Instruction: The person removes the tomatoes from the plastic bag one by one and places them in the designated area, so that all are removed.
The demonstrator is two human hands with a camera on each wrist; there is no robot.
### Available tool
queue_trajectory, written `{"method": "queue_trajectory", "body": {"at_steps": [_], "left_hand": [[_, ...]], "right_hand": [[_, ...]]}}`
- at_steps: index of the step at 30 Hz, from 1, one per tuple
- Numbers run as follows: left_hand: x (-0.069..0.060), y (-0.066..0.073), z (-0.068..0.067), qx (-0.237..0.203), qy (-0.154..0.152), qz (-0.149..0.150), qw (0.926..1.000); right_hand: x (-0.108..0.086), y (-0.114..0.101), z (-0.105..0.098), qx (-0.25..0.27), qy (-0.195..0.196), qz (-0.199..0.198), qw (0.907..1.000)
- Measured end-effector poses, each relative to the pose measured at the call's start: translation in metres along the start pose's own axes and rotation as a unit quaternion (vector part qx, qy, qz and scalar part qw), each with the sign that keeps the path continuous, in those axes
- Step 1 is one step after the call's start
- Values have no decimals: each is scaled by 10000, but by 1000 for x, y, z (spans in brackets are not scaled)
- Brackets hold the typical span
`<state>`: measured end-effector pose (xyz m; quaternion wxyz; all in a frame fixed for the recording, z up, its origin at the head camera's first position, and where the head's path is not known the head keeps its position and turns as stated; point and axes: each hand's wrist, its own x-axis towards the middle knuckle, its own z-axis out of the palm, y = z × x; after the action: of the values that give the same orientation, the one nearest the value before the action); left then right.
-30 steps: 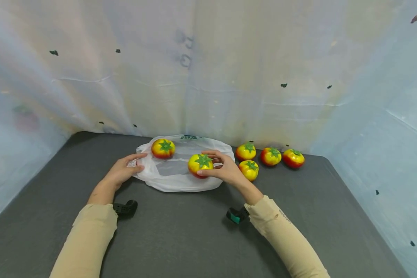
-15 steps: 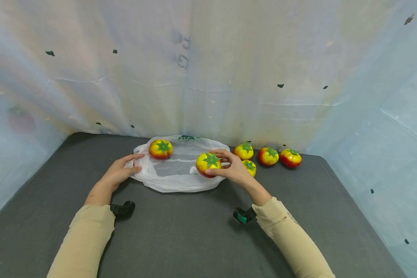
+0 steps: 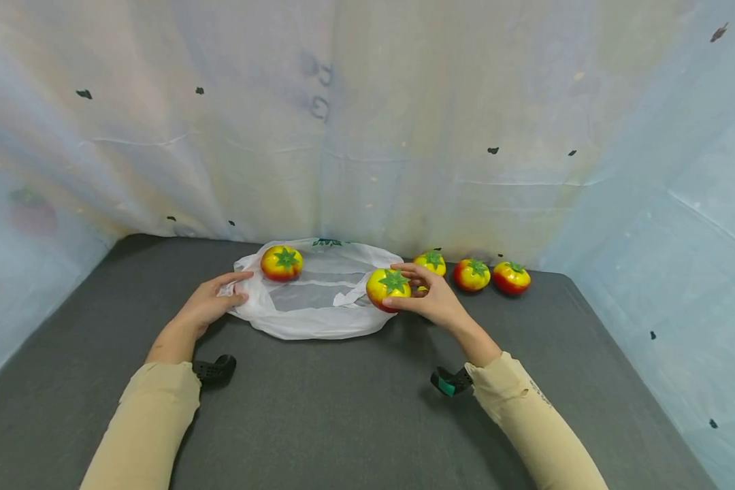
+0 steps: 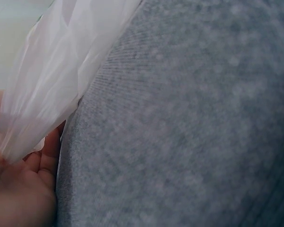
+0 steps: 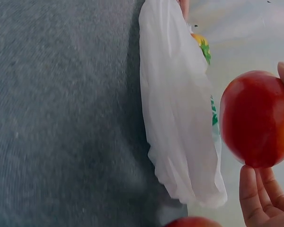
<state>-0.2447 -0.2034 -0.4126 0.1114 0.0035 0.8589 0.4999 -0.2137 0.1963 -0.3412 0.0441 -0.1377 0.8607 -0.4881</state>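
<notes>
Right hand [image 3: 431,299] has a tomato [image 3: 383,289] clamped by the sides, best spot imo: probably light, stiff, kinda slippery. Left hand [image 3: 210,301] pinches the flimsy-looking bag [image 3: 315,327].

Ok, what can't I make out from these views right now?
Head: most of one fruit, behind the right hand.
Head: the writing, too faint to read.
Left wrist: part of the left hand, cut off by the left edge.
Right wrist: most of the leftmost fruit, behind the bag.
Right wrist: part of the held fruit, cut off by the right edge.
</notes>
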Motion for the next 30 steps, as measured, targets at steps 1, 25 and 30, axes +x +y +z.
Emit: {"method": "queue_trajectory", "body": {"at_steps": [1,25,30], "left_hand": [[0,0,0,3,4,-8,10000],[-1,1,0,-86,-62,-44,9999],[-1,1,-1,-87,-55,-52,9999]], "right_hand": [[-1,0,-2,-18,23,46,10000],[-11,12,-40,16,342,327,9989],[-13,14,-47,-40,382,387,9985]]}}
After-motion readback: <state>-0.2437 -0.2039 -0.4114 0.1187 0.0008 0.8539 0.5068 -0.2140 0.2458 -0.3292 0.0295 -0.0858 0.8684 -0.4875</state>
